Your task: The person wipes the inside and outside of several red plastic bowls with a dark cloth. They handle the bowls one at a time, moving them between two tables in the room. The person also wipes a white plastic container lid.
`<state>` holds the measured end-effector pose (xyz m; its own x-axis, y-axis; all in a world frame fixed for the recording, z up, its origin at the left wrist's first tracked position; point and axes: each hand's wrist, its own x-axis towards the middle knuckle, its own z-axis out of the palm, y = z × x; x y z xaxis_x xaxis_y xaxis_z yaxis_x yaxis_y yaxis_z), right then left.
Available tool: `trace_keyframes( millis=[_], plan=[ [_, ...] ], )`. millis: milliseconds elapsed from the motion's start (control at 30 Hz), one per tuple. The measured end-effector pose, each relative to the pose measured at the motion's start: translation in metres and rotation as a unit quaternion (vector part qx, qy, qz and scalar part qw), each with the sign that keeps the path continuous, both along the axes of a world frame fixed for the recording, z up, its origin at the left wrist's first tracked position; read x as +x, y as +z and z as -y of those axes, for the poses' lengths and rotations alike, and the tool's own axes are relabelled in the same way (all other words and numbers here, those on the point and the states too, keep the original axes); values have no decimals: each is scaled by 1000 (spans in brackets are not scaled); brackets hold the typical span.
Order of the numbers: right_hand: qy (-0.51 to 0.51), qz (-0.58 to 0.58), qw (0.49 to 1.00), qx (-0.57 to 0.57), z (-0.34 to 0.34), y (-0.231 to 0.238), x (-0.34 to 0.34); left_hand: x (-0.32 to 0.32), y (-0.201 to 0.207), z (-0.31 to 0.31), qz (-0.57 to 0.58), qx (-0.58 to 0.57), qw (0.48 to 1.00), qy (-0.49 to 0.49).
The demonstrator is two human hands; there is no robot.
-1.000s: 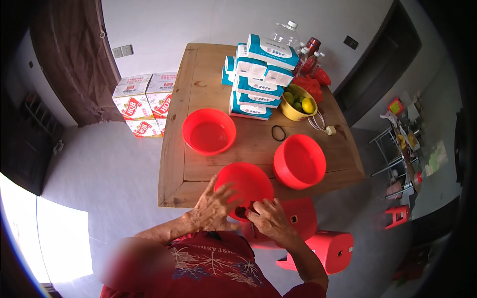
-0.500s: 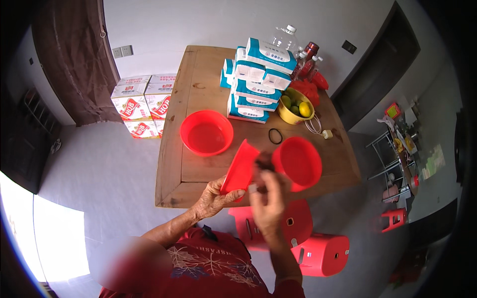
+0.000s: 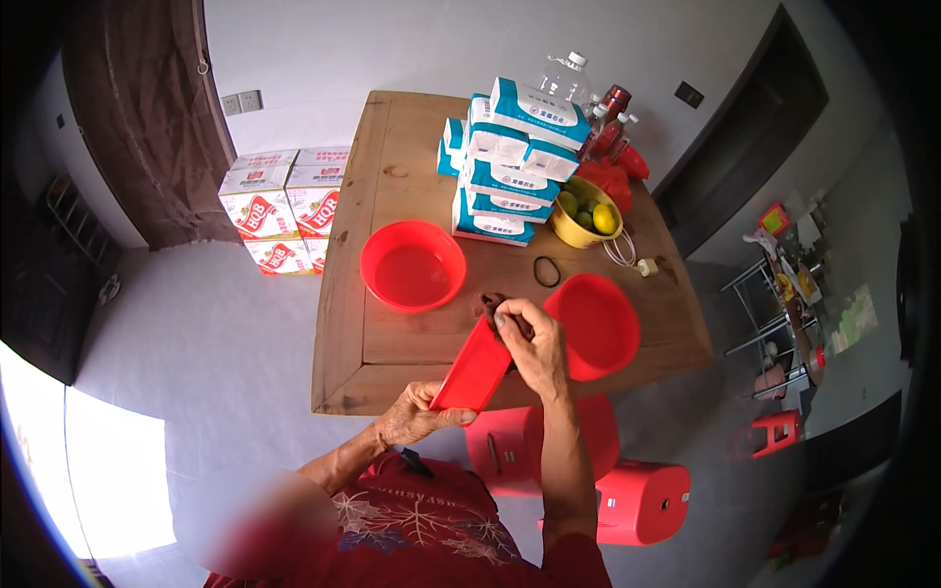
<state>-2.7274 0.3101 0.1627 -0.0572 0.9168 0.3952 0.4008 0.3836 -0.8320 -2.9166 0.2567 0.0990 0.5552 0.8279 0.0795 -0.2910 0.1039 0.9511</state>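
My left hand (image 3: pixel 420 416) grips the lower end of a red plastic bowl (image 3: pixel 470 372), which is tipped on its side just above the table's near edge. In my right hand (image 3: pixel 539 355) is a brown cloth (image 3: pixel 490 301), bunched under the fingers and pressed against the bowl's upper end. A second red bowl (image 3: pixel 413 269) rests upright on the table to the left. Close to my right hand, on its right, stands another red bowl (image 3: pixel 600 328). A dark elastic loop (image 3: pixel 547 271) lies between these two bowls, farther back.
Farther back on the wooden table (image 3: pixel 397 147) are stacked tissue packs (image 3: pixel 505 181), a yellow bowl of fruit (image 3: pixel 586 216), a white cable with a charger plug (image 3: pixel 647 267) and bottles (image 3: pixel 610 127). Red stools (image 3: pixel 642 505) stand below the near edge. Cartons (image 3: pixel 260 211) sit by the wall.
My right hand has moved up a little with the cloth, from the bowl's side to its upper end. The held bowl has turned, showing more of its outer surface.
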Motion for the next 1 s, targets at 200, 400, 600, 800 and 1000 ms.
trace_keyframes(
  millis=[200,400,600,800,1000],
  plan=[
    [-22,185,958,220,42,13,-34,1,-12,-4,34,-5,999,20],
    [4,204,960,190,53,12,-32,-6,-8,-2,-17,-10,1000,-8],
    [146,-101,983,-46,1,-5,19,-13,-28,0,-6,34,998,-52],
    [243,-13,958,-149,-2,7,33,-25,-31,1,-85,52,989,-107],
    [198,144,969,36,21,22,1,-26,40,-4,-124,82,989,0]
  ],
)
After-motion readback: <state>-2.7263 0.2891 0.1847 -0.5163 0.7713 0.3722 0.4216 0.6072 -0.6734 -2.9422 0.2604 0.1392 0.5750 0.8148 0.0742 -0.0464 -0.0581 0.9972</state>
